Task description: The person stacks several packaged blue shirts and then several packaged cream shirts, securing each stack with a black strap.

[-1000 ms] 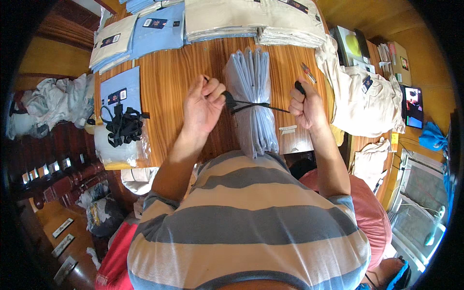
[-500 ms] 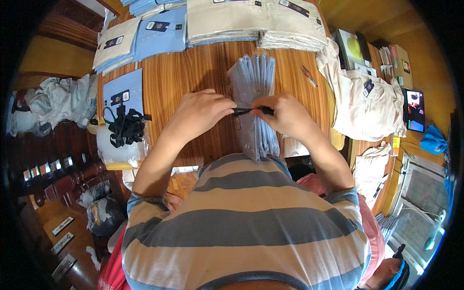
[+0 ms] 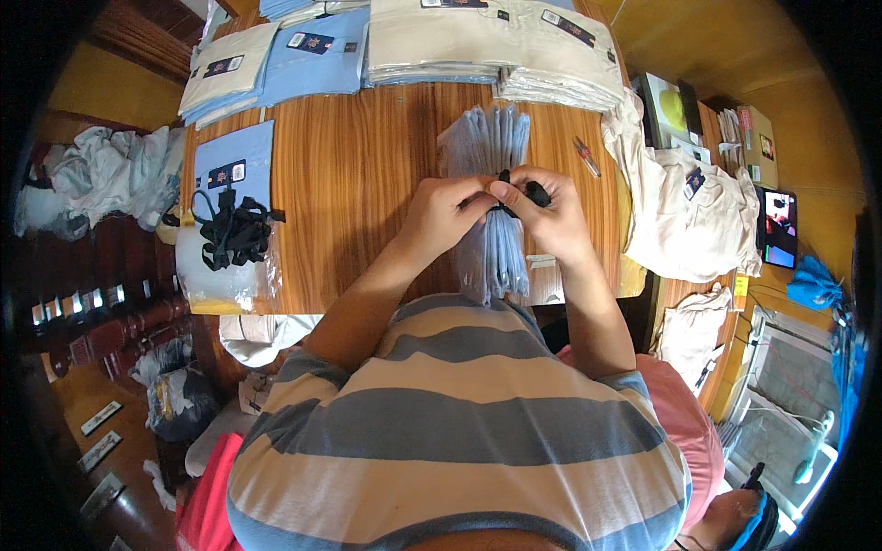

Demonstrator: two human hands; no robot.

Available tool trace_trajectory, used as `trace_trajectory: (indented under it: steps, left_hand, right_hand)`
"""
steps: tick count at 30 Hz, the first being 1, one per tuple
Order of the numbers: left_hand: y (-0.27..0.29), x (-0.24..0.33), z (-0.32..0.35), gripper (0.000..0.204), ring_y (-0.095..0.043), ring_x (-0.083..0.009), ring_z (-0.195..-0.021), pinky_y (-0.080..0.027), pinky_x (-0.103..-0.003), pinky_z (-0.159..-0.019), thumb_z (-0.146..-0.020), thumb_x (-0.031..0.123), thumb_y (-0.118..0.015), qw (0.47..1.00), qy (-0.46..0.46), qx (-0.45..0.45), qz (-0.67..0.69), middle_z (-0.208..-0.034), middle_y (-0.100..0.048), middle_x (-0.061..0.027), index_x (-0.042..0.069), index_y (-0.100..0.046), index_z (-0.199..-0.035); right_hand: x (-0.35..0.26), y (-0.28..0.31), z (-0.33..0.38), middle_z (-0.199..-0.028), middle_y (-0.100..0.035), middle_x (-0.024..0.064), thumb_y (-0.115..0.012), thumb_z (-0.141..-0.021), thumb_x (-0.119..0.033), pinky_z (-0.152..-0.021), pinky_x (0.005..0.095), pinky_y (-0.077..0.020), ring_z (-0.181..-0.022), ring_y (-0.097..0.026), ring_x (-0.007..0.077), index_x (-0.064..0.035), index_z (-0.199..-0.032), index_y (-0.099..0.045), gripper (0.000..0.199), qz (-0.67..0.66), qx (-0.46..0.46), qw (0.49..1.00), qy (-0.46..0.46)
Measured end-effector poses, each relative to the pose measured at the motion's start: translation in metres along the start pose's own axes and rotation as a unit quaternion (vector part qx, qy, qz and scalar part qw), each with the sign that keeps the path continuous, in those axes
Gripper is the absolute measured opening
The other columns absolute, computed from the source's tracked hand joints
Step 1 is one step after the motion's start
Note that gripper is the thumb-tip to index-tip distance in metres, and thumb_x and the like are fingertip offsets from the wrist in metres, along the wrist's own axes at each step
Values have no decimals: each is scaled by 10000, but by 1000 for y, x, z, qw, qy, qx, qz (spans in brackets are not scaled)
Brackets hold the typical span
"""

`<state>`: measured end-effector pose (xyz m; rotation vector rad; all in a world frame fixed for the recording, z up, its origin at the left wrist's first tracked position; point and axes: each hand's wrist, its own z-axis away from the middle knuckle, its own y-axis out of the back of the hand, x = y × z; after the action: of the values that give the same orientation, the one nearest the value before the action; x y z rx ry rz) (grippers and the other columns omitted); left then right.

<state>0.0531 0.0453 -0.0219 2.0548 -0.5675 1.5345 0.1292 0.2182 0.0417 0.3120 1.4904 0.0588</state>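
Observation:
A bundle of folded light-blue garments in clear plastic bags (image 3: 492,262) stands on edge in front of me, close to my striped shirt. A black fabric strip (image 3: 502,210) runs around its middle. My left hand (image 3: 450,209) is closed, its fingertips pinching the strip at the bundle's top. Against it, my right hand (image 3: 554,209) is closed on the strip too, the thumb pressed down and a bunched black end (image 3: 537,193) sticking out between the fingers. The crossing of the strip is partly hidden by my fingertips.
Stacks of bagged cream garments (image 3: 432,46) and blue garments (image 3: 317,69) line the table's far side. At left, a heap of black strips (image 3: 237,234) lies by a blue packet (image 3: 234,151). Thread snips (image 3: 586,156) and a loose cream garment (image 3: 689,211) are at right.
My left hand has moved right to meet the right hand over the bundle. The strip, stretched between the hands before, is now drawn in close against the bags.

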Motion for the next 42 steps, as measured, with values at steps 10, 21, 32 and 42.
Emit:
trace_trajectory:
  steps: [10,21,32,42]
  left_hand:
    - [-18,10,9,173,-589,-54,-564,-479,-231,-518,-1042,103,-667,981,98,16,163,-865,-766,-45,-31,-737,-1126]
    - [-23,-1,-2,191,-571,-51,-735,-456,-233,-673,-1047,129,-664,962,111,77,236,-825,-701,-9,-35,-761,-1062]
    - [4,0,-20,192,-570,-66,-699,-457,-256,-631,-1020,136,-681,986,111,-65,102,-782,-691,-19,-34,-762,-1054]
    - [23,37,-55,282,-694,-402,-762,-519,-453,-697,-960,237,-712,929,102,-340,-105,-850,-702,-276,-40,-744,-922]
  right_hand:
    - [-2,-2,-11,-752,-714,139,-846,-888,-171,-589,343,-527,-643,-697,206,25,-862,-749,220,166,74,979,92]
    - [0,19,21,-812,-665,203,-679,-997,-246,-604,500,-536,-724,-684,432,-1,-901,-604,273,457,-8,882,120]
    - [2,40,29,-821,-708,129,-752,-888,-173,-679,447,-538,-790,-689,350,-56,-880,-726,120,391,-97,896,187]
    - [-8,33,-3,-761,-636,244,-630,-1036,-222,-647,515,-486,-743,-639,475,-12,-884,-624,260,293,-5,951,103]
